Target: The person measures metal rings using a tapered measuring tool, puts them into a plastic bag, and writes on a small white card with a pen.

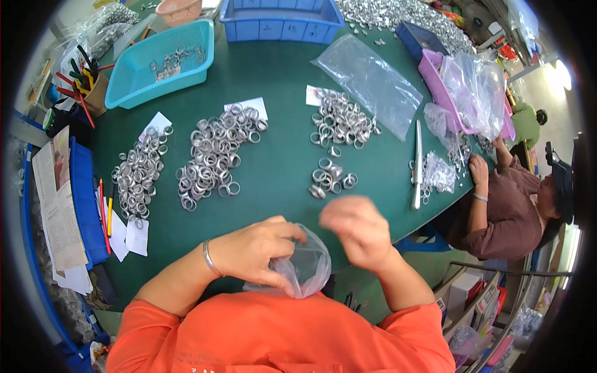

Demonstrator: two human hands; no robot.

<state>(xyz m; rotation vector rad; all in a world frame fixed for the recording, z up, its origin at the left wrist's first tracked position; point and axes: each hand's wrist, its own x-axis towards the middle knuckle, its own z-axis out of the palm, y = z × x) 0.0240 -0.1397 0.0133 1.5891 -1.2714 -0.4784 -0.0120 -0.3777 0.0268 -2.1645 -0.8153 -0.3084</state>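
Note:
My left hand point(264, 252) grips the rim of a clear plastic bag point(311, 264), whose mouth gapes upward against my orange shirt at the table's near edge. Just right of the bag, my right hand point(357, 230) is raised and blurred by motion; whether its curled fingers hold anything cannot be made out. Beyond it lies a small cluster of silver rings point(333, 178). A larger ring pile point(343, 121) sits behind that cluster, partly over a white paper slip point(314, 95). Two more piles, a middle one point(214, 155) and a left one point(140, 174), rest on the green table point(273, 155).
A tapered metal rod point(418, 168) and a flat clear bag point(373, 84) lie at the right. A turquoise basket point(158, 62) and a blue crate point(280, 28) stand at the back. At the right edge a co-worker point(510, 205) reaches beside a pink basket point(435, 87).

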